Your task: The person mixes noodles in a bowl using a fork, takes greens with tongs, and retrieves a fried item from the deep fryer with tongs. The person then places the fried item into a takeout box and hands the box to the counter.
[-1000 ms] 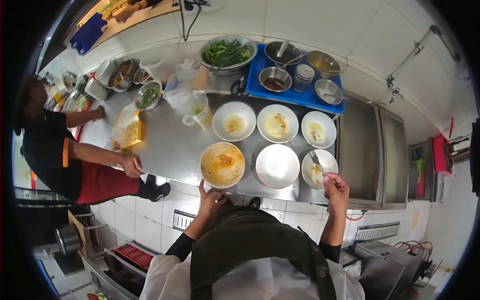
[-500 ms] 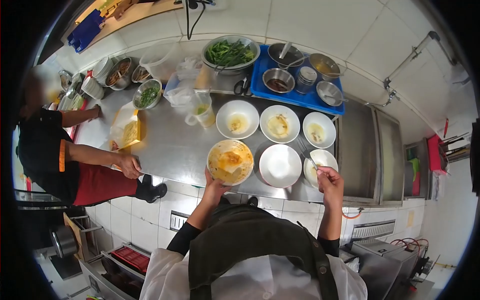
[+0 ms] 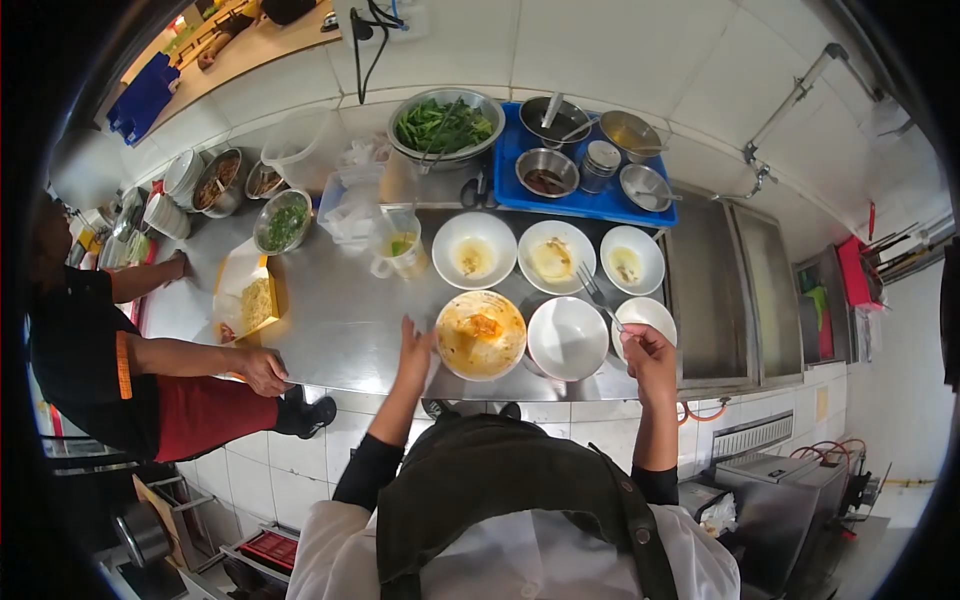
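My right hand [image 3: 650, 360] grips a metal fork [image 3: 598, 296] by its handle, tines pointing up and away, above a white bowl [image 3: 655, 318] at the front right. My left hand [image 3: 411, 355] is empty, its fingers apart, just left of a bowl smeared with orange sauce [image 3: 480, 360]. That bowl rests near the counter's front edge. Between the two stands a plain white bowl [image 3: 567, 340]. Behind them sit three more white bowls: the left one [image 3: 474, 279], the middle one [image 3: 556, 285] and the right one [image 3: 632, 288], each with some yellowish or brownish contents.
A blue tray [image 3: 510, 170] with metal bowls lies at the back, beside a large bowl of greens [image 3: 450, 125]. A plastic jug [image 3: 405, 258] and a yellow box [image 3: 262, 300] stand leftward. A co-worker's hand [image 3: 265, 372] is at the left counter edge.
My left hand has let go of the sauce-smeared bowl and moved left of it. The bowl now sits on the counter, nearer the plain bowl. The fork has swung slightly left.
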Demonstrator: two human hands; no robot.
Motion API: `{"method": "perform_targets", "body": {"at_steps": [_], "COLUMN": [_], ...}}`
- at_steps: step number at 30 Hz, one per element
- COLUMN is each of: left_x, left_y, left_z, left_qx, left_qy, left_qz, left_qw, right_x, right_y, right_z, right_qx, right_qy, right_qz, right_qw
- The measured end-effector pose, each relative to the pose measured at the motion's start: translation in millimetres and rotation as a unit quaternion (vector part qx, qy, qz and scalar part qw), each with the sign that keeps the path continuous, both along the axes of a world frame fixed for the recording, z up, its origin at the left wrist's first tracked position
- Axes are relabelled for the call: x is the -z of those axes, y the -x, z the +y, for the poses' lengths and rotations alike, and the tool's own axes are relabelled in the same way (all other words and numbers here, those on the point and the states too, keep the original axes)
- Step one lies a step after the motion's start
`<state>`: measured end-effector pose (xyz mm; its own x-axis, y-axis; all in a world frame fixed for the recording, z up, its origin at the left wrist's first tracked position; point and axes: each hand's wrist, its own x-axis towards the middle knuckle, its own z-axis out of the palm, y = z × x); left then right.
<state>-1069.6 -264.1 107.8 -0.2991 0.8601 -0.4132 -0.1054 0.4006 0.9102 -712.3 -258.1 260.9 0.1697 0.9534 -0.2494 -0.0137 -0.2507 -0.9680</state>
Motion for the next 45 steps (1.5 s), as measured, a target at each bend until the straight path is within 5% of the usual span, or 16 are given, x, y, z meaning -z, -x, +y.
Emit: {"method": "perform_targets", "body": {"at_steps": [3,5,7,9,14,18,27,33,36,38,41,43,45], "left_x": [3,-6,54,63,9,-16,49,27,2,53,7,-7,-3], "left_y": [22,22,31,21,-5,-7,3,1,-3,1,4,17,40], "left_z": [59,100,152,166,153,148,167,162,148,153,103,59,15], "left_qx": [0.056,0.115,0.170,0.157,0.038,0.081,0.117,0.138,0.200,0.127,0.108,0.089,0.109], "left_qy": [-0.070,-0.012,-0.008,0.003,0.027,0.026,0.017,0.026,-0.087,-0.097,-0.073,-0.033,-0.046], "left_qz": [0.035,0.088,0.146,0.142,-0.023,0.000,-0.068,-0.029,0.136,0.147,0.139,0.006,-0.003], "left_qw": [0.995,0.989,0.975,0.977,0.999,0.996,0.991,0.990,0.966,0.976,0.982,0.995,0.993], "right_x": [-4,-3,-3,-5,-1,5,0,-1,-4,-8,3,1,-10], "right_y": [15,24,29,29,17,7,7,14,22,40,89,145,200], "right_z": [4,5,2,-5,-31,-47,-49,-46,-40,-26,8,37,69], "right_qx": [-0.015,-0.022,-0.026,-0.018,0.032,0.068,0.063,0.069,0.059,0.019,-0.093,-0.147,-0.167], "right_qy": [-0.019,-0.035,-0.036,-0.023,0.021,0.034,-0.012,-0.005,-0.002,-0.004,-0.085,-0.171,-0.249], "right_qz": [-0.009,-0.010,-0.025,-0.033,-0.036,-0.046,-0.088,-0.069,-0.061,-0.064,-0.107,-0.155,-0.348], "right_qw": [1.000,0.999,0.999,0.999,0.999,0.996,0.994,0.995,0.996,0.998,0.986,0.962,0.888]}}
